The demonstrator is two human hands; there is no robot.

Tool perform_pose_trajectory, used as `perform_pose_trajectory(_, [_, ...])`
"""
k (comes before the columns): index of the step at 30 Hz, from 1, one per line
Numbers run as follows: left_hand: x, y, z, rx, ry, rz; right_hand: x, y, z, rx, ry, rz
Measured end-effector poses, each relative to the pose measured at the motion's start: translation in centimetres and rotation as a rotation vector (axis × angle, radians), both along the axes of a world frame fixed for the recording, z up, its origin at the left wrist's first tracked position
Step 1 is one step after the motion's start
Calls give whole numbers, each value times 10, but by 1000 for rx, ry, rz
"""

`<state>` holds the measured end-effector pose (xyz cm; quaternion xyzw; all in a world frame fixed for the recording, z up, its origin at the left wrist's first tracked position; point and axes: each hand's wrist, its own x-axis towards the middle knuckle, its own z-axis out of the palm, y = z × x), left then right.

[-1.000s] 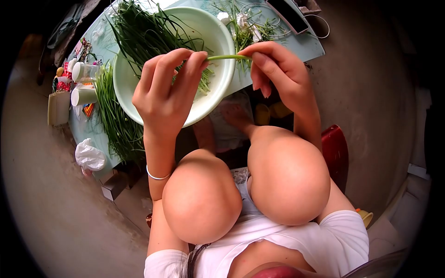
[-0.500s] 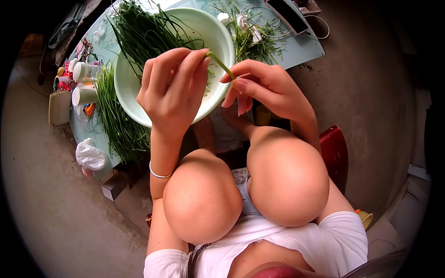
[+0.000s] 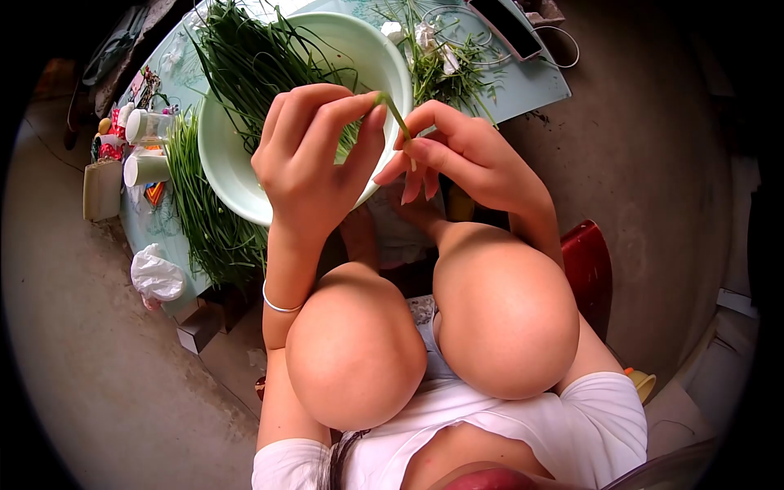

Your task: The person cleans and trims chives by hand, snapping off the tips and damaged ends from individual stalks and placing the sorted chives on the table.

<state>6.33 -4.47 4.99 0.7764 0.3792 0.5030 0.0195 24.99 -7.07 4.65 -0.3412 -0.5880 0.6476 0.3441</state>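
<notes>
A single green garlic chive stalk (image 3: 395,113) is stretched between my hands, over the right side of the pale green basin (image 3: 398,61). My left hand (image 3: 314,155) pinches its upper end between thumb and forefinger. Lower down, my right hand (image 3: 482,159) pinches the stalk too, and a pale tip pokes out below those fingers. A thick bunch of dark green chives (image 3: 253,69) lies in the basin, its leaves hanging over the far rim. Left of the basin, another pile of chives (image 3: 204,204) rests on the table.
Trimmed green scraps (image 3: 457,73) lie on the glass-topped table (image 3: 531,90) beyond my right hand, near a phone (image 3: 506,26) and a white cable. Jars (image 3: 147,169) and a crumpled white bag (image 3: 158,273) sit at the left edge. My knees (image 3: 506,310) are below my hands.
My left hand has shifted slightly right, closer to my right hand. The chive stalk now slants more steeply, and its pale tip shows below my right fingers.
</notes>
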Motion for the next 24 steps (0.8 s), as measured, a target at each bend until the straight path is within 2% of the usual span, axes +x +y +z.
perform_pose_trajectory(8, [2, 0, 1, 38, 89, -14, 0, 1, -3, -24, 20, 19])
perform_pose_trajectory(14, [1, 0, 1, 19, 111, -93, 1, 4, -6, 12, 61, -71])
perform_pose_trajectory(20, [2, -1, -2, -11, 153, -81, 10, 14, -13, 63, 298, -352])
perform_pose_trajectory(22, [2, 4, -7, 27, 164, -66, 14, 18, -10, 121, 278, -412])
perform_pose_trajectory(24, [3, 13, -13, 68, 172, -55, 21, 23, -9, 244, 302, -640])
